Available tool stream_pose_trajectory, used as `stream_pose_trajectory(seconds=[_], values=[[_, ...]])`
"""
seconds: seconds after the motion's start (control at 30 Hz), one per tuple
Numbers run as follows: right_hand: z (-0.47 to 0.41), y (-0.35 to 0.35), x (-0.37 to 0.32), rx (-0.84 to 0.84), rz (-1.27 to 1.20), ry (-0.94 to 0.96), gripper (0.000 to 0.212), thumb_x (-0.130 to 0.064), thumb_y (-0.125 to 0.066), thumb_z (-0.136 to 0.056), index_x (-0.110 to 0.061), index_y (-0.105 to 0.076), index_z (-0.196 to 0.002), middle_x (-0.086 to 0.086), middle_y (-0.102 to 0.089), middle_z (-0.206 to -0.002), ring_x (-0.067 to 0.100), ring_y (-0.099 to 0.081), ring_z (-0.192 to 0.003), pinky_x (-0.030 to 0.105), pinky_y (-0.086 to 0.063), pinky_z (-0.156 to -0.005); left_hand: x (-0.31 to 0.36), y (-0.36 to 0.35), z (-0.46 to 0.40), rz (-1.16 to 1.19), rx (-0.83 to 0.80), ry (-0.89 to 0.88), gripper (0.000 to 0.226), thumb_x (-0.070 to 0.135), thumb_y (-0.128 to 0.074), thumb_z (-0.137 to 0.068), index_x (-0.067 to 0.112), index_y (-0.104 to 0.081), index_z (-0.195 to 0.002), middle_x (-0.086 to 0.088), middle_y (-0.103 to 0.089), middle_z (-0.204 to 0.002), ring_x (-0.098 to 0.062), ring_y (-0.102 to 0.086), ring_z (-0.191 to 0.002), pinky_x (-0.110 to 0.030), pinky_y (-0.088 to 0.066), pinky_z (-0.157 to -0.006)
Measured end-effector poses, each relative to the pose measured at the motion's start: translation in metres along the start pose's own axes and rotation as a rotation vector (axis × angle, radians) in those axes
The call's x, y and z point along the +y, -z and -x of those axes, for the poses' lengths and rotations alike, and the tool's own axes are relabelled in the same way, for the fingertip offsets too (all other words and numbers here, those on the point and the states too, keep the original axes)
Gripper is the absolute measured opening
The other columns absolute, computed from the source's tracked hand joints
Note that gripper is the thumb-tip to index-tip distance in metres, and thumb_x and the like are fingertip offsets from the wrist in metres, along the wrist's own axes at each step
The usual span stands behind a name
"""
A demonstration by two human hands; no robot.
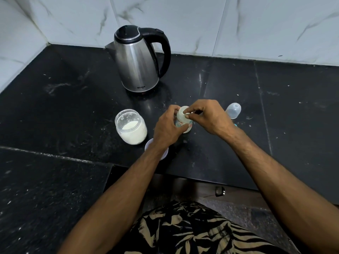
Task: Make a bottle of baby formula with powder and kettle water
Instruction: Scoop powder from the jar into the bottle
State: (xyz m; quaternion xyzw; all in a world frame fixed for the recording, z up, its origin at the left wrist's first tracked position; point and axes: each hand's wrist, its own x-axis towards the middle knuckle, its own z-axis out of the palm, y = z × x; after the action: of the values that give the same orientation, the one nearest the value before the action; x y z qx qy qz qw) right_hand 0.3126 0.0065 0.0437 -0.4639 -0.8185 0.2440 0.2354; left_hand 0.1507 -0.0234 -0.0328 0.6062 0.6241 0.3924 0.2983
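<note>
A small clear baby bottle (182,118) stands on the black counter (73,110), its mouth uncovered. My left hand (167,128) wraps around the bottle's body. Over the bottle's mouth, my right hand (209,117) pinches a small spoon or scoop with white powder; most of it is hidden by the fingers. An open glass jar of white formula powder (131,126) sits to the left of the bottle. A steel kettle (137,59) with a black handle and lid stands farther back, lid down.
The bottle's clear dome cap (233,110) lies just right of my right hand. A pale round lid (148,143) lies under my left wrist near the counter's front edge. White marble tiles line the back and left walls. White specks dot the counter.
</note>
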Motion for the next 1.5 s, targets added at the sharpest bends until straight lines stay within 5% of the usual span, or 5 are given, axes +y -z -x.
stream_pose_trajectory(seconds=[0.3, 0.53, 0.83, 1.07, 1.5], values=[[0.0, -0.001, 0.002, 0.027, -0.089, -0.048, 0.013, -0.016, -0.073, -0.088, -0.015, -0.078, -0.1, -0.003, -0.076, -0.098, 0.004, -0.068, -0.082, 0.019, -0.055, -0.08, 0.002, 0.0, 0.001, 0.003, 0.0, 0.005, 0.059, 0.055, -0.071, -0.063, 0.031, -0.051, -0.113, 0.009, -0.067, -0.108, -0.01, -0.067, -0.095, -0.042, -0.058, -0.08], [-0.003, -0.002, 0.002, 0.263, -0.317, -0.212, 0.008, -0.015, -0.069, -0.09, -0.021, -0.073, -0.088, -0.014, -0.071, -0.081, 0.004, -0.068, -0.075, 0.015, -0.051, -0.069, 0.004, 0.0, 0.002, 0.007, 0.011, 0.006, 0.061, 0.055, -0.069, -0.062, 0.028, -0.05, -0.113, 0.007, -0.067, -0.112, -0.012, -0.065, -0.099, -0.042, -0.057, -0.083], [0.0, -0.003, 0.003, 0.383, -0.465, -0.257, 0.006, -0.016, -0.069, -0.09, -0.021, -0.071, -0.089, -0.01, -0.07, -0.079, 0.017, -0.07, -0.078, 0.041, -0.061, -0.073, 0.003, -0.002, 0.004, 0.058, 0.018, 0.035, 0.058, 0.051, -0.073, -0.063, 0.032, -0.05, -0.113, 0.011, -0.066, -0.113, -0.008, -0.065, -0.102, -0.04, -0.057, -0.086], [0.0, -0.002, -0.005, 0.443, -0.58, -0.286, 0.005, -0.013, -0.067, -0.093, -0.017, -0.069, -0.092, 0.004, -0.072, -0.08, 0.007, -0.064, -0.064, 0.031, -0.057, -0.061, -0.008, 0.001, 0.013, 0.092, 0.024, 0.083, 0.077, 0.039, -0.086, -0.067, 0.02, -0.048, -0.131, 0.004, -0.061, -0.12, -0.009, -0.059, -0.108, -0.038, -0.052, -0.094], [-0.023, -0.022, -0.04, 0.418, -0.738, -0.2, 0.006, -0.011, -0.066, -0.093, -0.012, -0.071, -0.097, 0.005, -0.072, -0.086, 0.022, -0.07, -0.078, 0.028, -0.056, -0.061, -0.01, 0.025, 0.042, 0.156, 0.026, 0.136, 0.069, 0.03, -0.085, -0.075, 0.021, -0.049, -0.133, 0.004, -0.06, -0.123, -0.003, -0.056, -0.115, -0.021, -0.046, -0.096]])
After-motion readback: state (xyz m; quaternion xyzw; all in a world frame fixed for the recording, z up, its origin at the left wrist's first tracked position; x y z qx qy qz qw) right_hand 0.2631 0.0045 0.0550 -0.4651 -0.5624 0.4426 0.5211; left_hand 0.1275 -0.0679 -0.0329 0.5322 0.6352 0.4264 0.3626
